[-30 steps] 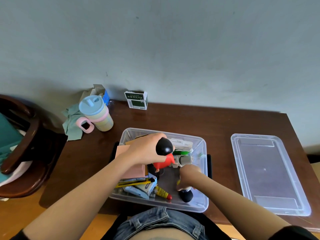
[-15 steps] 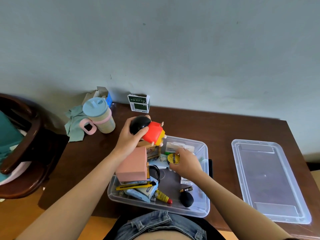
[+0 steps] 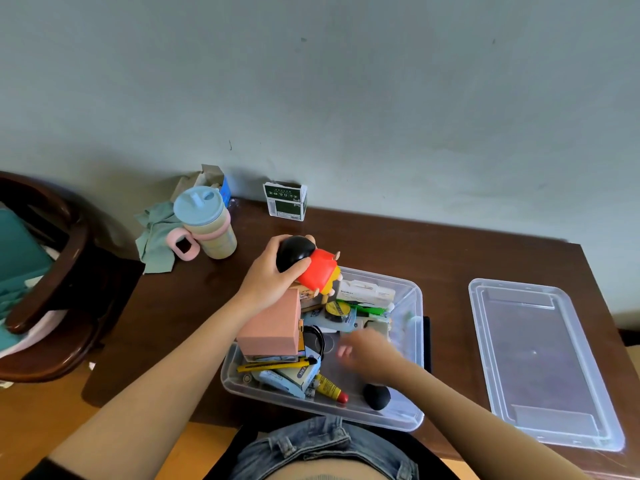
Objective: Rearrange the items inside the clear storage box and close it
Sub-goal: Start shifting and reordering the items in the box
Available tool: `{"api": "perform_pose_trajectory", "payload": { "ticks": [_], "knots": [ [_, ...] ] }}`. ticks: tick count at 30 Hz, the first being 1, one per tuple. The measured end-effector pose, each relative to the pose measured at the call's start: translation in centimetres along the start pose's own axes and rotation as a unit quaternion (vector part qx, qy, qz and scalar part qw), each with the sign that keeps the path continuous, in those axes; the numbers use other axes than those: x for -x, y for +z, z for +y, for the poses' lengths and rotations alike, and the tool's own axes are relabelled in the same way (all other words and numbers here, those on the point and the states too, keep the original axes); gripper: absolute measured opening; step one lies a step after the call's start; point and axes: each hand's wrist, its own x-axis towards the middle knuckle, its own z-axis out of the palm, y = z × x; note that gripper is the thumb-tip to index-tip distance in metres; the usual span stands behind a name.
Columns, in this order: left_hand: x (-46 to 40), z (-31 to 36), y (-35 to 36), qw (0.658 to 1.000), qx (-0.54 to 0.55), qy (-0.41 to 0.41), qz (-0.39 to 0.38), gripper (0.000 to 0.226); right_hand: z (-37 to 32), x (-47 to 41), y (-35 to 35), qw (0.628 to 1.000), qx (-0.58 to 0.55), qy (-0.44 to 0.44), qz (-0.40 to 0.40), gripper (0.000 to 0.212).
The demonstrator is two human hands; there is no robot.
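The clear storage box [image 3: 414,306] stands open on the brown table, full of small items. My left hand [image 3: 273,275] grips a toy figure [image 3: 311,266] with a black head and red body, held above the box's far left corner. Below it a pink box [image 3: 272,329] stands on end in the left of the storage box. My right hand [image 3: 369,351] hovers blurred over the middle of the box; whether it holds anything cannot be told. A yellow round tin [image 3: 336,309], a white carton [image 3: 367,292], a yellow tube [image 3: 329,388] and a black oval thing [image 3: 376,395] lie inside. The clear lid [image 3: 540,362] lies to the right.
A blue-lidded cup [image 3: 206,226] with a pink handle stands at the back left beside a green cloth [image 3: 156,233]. A small green-and-white carton [image 3: 285,200] stands by the wall. A dark wooden chair [image 3: 48,282] is at the left.
My left hand lifted the toy figure out of the box and holds it above the far left corner. My right hand put the yellow tin down and moved back toward me.
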Motion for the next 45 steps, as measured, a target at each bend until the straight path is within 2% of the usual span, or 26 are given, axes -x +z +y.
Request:
{"api": "perform_pose_trajectory", "payload": {
  "ticks": [2,5,8,12,14,16,18,24,27,30,33,37,41,45],
  "knots": [
    [0.0,-0.1,0.0,1.0,0.002,0.003,-0.003,0.041,-0.3,0.2,1.0,0.995,0.015,-0.025,-0.095,0.019],
    [0.0,-0.1,0.0,1.0,0.004,0.003,-0.005,0.042,-0.7,-0.8,2.8,0.992,-0.001,0.006,-0.125,0.025],
    [0.1,0.1,0.0,1.0,0.0,0.003,-0.004,0.042,-1.5,-1.9,4.0,0.991,0.03,0.056,-0.118,0.036],
    [0.2,0.3,0.0,1.0,0.0,-0.007,-0.008,0.044,-2.1,-2.8,5.2,0.987,0.047,0.112,-0.106,0.033],
    [0.3,0.4,0.0,1.0,0.0,-0.009,-0.01,0.044,-2.2,-2.9,5.4,0.986,0.08,0.107,-0.101,0.025],
    [0.4,0.5,0.0,1.0,0.004,-0.004,-0.017,0.044,-2.4,-2.9,5.3,0.984,0.115,0.091,-0.1,0.027],
    [0.5,0.7,-0.1,0.999,0.009,0.012,-0.031,0.045,-2.4,-3.0,5.0,0.981,0.151,0.07,-0.104,0.017],
    [1.0,1.3,-0.2,0.997,-0.025,0.044,-0.063,0.052,-1.8,-2.7,2.7,0.962,0.237,0.002,-0.132,0.02],
    [0.9,1.4,-0.2,0.997,-0.015,0.031,-0.062,0.051,-0.4,-1.9,0.0,0.948,0.291,0.022,-0.131,0.024],
    [0.9,1.4,0.0,0.997,-0.022,0.03,-0.063,0.051,1.2,-1.1,-2.5,0.935,0.325,0.057,-0.13,0.007],
    [0.9,1.4,0.1,0.997,-0.028,0.033,-0.06,0.052,2.4,-0.8,-2.7,0.923,0.346,0.081,-0.145,0.021],
    [1.0,1.5,0.0,0.997,-0.03,0.033,-0.061,0.05,2.4,-1.1,-1.2,0.891,0.403,0.059,-0.199,0.01],
    [1.0,1.5,-0.1,0.997,-0.035,0.031,-0.063,0.052,2.7,-1.6,-0.3,0.871,0.433,0.056,-0.225,0.027],
    [1.0,1.5,-0.1,0.997,-0.038,0.026,-0.062,0.051,2.8,-1.8,0.8,0.877,0.425,0.089,-0.205,0.026]
  ]
}}
